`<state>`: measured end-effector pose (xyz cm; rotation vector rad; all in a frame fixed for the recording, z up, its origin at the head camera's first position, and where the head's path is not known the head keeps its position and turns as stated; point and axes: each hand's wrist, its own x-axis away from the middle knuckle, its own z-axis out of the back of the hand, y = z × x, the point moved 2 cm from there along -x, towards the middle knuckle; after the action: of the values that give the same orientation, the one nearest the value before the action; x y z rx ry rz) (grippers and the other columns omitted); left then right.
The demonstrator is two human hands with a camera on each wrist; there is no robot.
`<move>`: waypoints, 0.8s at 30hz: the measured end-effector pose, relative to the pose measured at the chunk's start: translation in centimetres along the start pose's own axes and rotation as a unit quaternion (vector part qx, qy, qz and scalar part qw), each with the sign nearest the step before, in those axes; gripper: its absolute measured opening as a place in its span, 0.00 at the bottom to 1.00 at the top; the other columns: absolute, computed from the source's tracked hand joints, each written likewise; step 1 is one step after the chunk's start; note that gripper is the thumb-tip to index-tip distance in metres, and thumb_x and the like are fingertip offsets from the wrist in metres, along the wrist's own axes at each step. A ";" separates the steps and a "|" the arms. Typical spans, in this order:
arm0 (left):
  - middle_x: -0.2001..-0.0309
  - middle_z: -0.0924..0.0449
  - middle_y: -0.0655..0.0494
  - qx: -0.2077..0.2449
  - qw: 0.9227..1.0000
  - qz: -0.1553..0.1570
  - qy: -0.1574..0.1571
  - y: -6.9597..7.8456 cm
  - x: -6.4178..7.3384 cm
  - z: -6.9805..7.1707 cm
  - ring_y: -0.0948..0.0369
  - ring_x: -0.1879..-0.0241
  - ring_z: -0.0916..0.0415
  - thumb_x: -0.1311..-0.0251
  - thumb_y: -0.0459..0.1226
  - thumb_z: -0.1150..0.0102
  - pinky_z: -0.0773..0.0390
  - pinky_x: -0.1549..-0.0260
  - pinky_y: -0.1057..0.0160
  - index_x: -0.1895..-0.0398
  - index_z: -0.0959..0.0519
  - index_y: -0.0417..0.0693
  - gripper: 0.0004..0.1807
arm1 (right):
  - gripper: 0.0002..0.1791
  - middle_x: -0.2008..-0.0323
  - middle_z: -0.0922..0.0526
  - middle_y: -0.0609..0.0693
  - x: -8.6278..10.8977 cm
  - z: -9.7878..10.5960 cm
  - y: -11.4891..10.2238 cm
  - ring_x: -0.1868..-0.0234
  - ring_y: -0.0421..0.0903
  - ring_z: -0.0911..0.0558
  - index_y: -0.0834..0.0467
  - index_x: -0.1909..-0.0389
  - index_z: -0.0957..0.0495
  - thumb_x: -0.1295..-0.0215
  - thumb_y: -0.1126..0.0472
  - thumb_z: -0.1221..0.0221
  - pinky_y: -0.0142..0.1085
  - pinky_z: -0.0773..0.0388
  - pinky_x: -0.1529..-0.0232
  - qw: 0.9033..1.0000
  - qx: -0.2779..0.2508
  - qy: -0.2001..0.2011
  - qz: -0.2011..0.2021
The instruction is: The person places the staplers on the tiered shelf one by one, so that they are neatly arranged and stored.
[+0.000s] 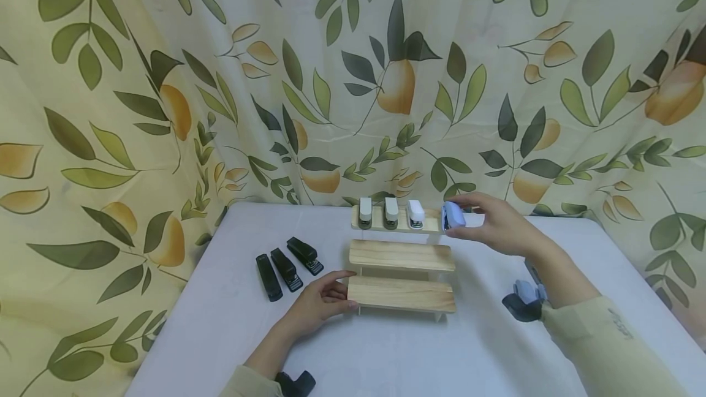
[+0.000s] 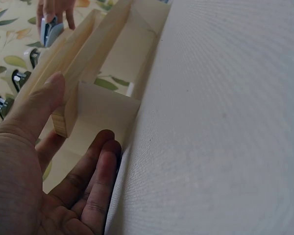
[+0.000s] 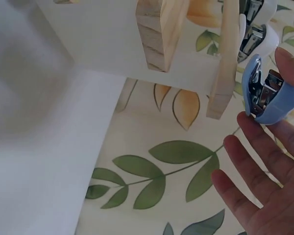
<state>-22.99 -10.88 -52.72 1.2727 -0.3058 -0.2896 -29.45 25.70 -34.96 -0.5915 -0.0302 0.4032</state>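
My right hand (image 1: 499, 225) pinches a small blue stapler (image 1: 455, 216) between thumb and fingers, at the right end of the top tier of a three-tier wooden rack (image 1: 401, 293). In the right wrist view this blue stapler (image 3: 272, 93) has its metal mouth facing the rack, beside the board's end. A white stapler (image 1: 415, 214) and two grey-and-white staplers (image 1: 391, 212) stand upright in a row on that tier. My left hand (image 1: 317, 302) grips the left end of the lowest board (image 2: 66, 115), thumb on its face and a finger behind it.
Three black staplers (image 1: 287, 267) lie on the white table (image 1: 220, 329) left of the rack. Another light-blue object (image 1: 529, 291) is partly hidden behind my right forearm. A leaf-and-fruit patterned curtain (image 1: 353, 90) hangs behind the table.
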 end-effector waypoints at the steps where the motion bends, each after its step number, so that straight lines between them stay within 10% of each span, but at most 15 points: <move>1: 0.51 0.18 0.56 0.000 1.000 0.001 0.000 0.0 0.0 0.0 0.59 0.51 0.18 0.41 0.49 0.25 0.18 0.50 0.68 0.31 0.25 0.71 0.33 | 0.41 0.34 0.23 0.62 -0.1 0.0 0.0 0.33 0.66 0.26 0.59 0.29 0.29 0.39 0.45 0.27 0.69 0.29 0.36 1.000 0.000 0.001 0.002; 24: 0.51 0.19 0.56 0.004 1.000 0.006 0.001 -0.1 0.1 0.0 0.58 0.51 0.18 0.41 0.49 0.25 0.18 0.50 0.69 0.32 0.25 0.71 0.33 | 0.41 0.34 0.23 0.63 -1.3 -0.9 -0.4 0.34 0.66 0.25 0.58 0.26 0.30 0.35 0.45 0.30 0.68 0.29 0.35 1.000 -0.002 -0.008 -0.001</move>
<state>-22.95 -10.94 -52.79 1.2779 -0.3125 -0.2764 -30.39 24.44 -35.35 -0.5922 -0.0467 0.4051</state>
